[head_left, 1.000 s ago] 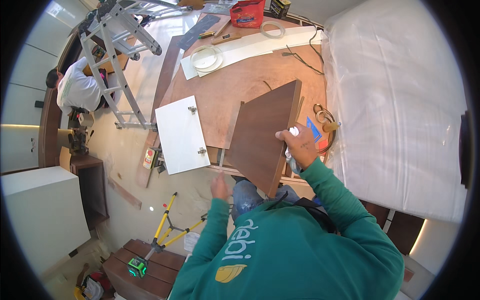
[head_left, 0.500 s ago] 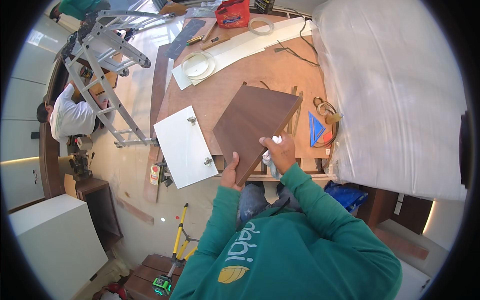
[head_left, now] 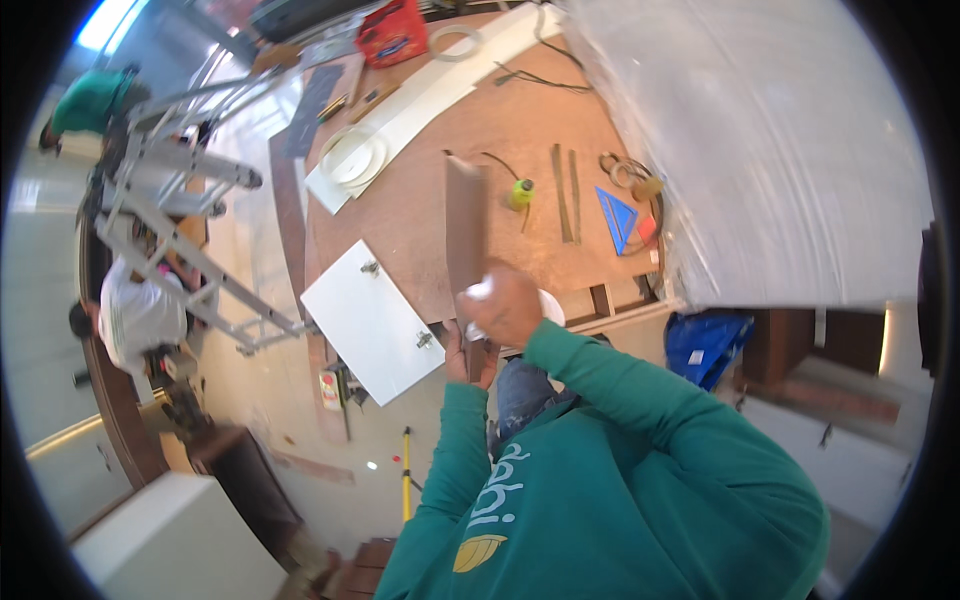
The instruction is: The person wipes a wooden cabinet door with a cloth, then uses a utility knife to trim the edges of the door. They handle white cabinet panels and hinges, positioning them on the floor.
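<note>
A brown wooden board [head_left: 465, 220] stands almost edge-on before me, over the front of the worktable [head_left: 400, 230]. My left hand [head_left: 470, 358] grips its lower end. My right hand [head_left: 512, 308], slightly blurred, is closed around a white cloth [head_left: 551, 310] and lies against the board's edge. To the left of the board, a white cabinet door [head_left: 365, 315] with two metal hinges lies at the table's front corner. A small yellow-green bottle [head_left: 520, 194] stands just to the right, beside two thin brown strips [head_left: 563, 200].
Farther right are a blue set square [head_left: 615, 218] and rolls of edging [head_left: 625, 172]. White strips [head_left: 420, 110] and a red bag [head_left: 392, 35] lie at the back. An aluminium ladder [head_left: 190, 220] and a person in white [head_left: 140, 310] are left. A plastic-wrapped block [head_left: 760, 150] borders the right.
The board has turned from showing its broad face to nearly edge-on. My right hand with the cloth has moved left and lower along it. The bottle has come into view.
</note>
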Demonstrator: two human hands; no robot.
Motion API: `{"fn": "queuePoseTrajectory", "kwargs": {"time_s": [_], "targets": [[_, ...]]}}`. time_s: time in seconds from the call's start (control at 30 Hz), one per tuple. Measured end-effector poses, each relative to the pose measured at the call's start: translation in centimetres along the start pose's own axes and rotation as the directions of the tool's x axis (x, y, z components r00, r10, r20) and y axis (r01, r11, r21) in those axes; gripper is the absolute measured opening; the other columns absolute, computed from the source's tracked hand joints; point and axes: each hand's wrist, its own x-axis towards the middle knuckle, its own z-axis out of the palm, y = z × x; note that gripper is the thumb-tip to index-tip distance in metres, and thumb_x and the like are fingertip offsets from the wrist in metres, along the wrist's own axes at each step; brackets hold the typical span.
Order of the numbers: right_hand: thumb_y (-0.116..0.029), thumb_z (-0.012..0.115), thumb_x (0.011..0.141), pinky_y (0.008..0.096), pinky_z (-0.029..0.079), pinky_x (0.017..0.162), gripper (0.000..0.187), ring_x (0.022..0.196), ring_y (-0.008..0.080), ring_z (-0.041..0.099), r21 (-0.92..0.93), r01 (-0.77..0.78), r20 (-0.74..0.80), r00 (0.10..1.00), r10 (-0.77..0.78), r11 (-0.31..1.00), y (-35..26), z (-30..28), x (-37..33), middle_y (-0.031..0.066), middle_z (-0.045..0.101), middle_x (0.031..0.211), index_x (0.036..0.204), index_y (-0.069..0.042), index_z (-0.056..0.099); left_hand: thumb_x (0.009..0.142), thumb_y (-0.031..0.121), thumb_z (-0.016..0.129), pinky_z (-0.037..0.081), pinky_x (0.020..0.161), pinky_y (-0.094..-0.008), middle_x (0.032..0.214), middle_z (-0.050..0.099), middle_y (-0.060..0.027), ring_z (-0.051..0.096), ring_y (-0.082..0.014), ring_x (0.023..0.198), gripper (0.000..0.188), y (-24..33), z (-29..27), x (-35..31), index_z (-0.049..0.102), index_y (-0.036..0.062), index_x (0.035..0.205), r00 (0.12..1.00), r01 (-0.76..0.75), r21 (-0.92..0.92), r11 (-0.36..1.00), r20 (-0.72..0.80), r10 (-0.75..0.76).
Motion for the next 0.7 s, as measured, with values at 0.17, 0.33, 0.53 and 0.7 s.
{"fn": "queuePoseTrajectory", "kwargs": {"time_s": [0.17, 0.33, 0.53, 0.7], "targets": [[-0.029, 0.072, 0.083, 0.0498, 0.058, 0.087, 0.043, 0.092, 0.0443, 0.070, -0.071, 0.204, 0.038, 0.979, -0.202, 0.976, -3.7, 2.1, -1.1, 0.0263, 0.069, 0.101, 0.108, 0.005, 0.061, 0.107, 0.045, 0.049, 0.059, 0.103, -0.0485, 0.137, 0.068, -0.0119, 0.069, -0.0314, 0.120, 0.054, -0.3, -0.4, -1.6, 0.054, 0.0067, 0.144, 0.982, -0.096, 0.202, 0.975, -0.141, 0.125], [-0.030, 0.075, 0.082, 0.0523, 0.057, 0.082, 0.041, 0.092, 0.0423, 0.071, -0.009, 0.134, 0.026, 0.991, -0.134, 0.991, -1.3, 1.9, -0.9, 0.0233, 0.069, 0.102, 0.108, -0.001, 0.063, 0.107, 0.047, 0.051, 0.060, 0.099, -0.0459, 0.135, 0.068, -0.0131, 0.071, -0.0307, 0.115, 0.056, 0.7, -0.6, -1.0, 0.054, 0.0051, 0.144, 0.984, -0.079, 0.146, 0.986, -0.147, 0.100], [-0.027, 0.075, 0.079, 0.0499, 0.056, 0.085, 0.048, 0.096, 0.0411, 0.070, -0.098, 0.352, -0.067, 0.931, -0.359, 0.931, -1.1, 2.2, -1.8, 0.0204, 0.071, 0.100, 0.117, 0.000, 0.065, 0.105, 0.051, 0.053, 0.064, 0.084, -0.0412, 0.126, 0.069, -0.0154, 0.073, -0.0289, 0.099, 0.059, 0.9, 3.3, 0.9, 0.054, 0.0041, 0.140, 0.985, 0.004, -0.134, 0.991, -0.169, -0.027], [-0.028, 0.075, 0.080, 0.0491, 0.056, 0.083, 0.047, 0.094, 0.0393, 0.070, -0.214, 0.457, -0.028, 0.881, -0.473, 0.864, -0.8, 1.7, 1.7, 0.0186, 0.070, 0.099, 0.117, 0.000, 0.065, 0.104, 0.052, 0.054, 0.063, 0.081, -0.0396, 0.124, 0.068, -0.0153, 0.072, -0.0279, 0.096, 0.059, -1.6, 4.2, 5.4, 0.055, 0.0049, 0.139, 0.989, 0.099, -0.232, 0.968, -0.088, -0.122]]}}
